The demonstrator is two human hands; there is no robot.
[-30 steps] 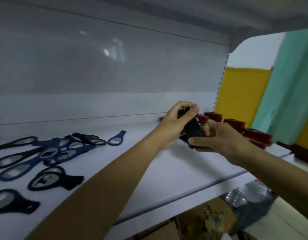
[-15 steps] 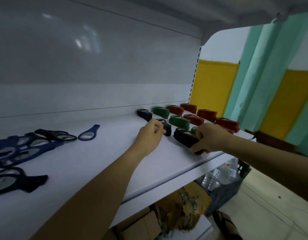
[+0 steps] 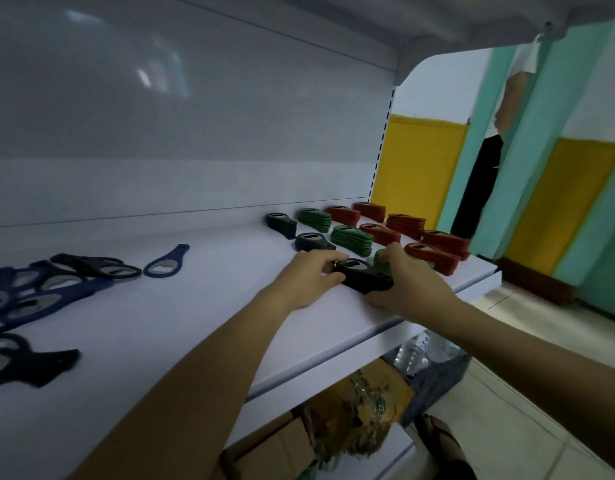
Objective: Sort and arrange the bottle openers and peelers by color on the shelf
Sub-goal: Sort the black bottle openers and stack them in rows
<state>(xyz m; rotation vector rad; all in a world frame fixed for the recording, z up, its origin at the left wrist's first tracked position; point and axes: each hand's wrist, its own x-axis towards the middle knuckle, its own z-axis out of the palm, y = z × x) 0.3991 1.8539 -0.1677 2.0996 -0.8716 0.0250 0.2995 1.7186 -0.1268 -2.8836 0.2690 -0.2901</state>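
- At the far left, the loose blue and black openers (image 3: 57, 282) lie unsorted on the shelf (image 3: 212, 323). They overlap, so I cannot count them.
- The left hand (image 3: 309, 275) has a narrow grip, its fingers curled on the left end of the black stack (image 3: 363, 278).
- A second ago this stack was in the air. Now it sits in the front row, so I count three black stacks.
- The right hand (image 3: 406, 282) grips its right end.
- There are three green stacks (image 3: 351, 239) and six red stacks (image 3: 404, 225).

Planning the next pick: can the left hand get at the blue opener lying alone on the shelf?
Probably yes: only bare shelf lies between the left hand and the blue opener, though it must first release the black stack.
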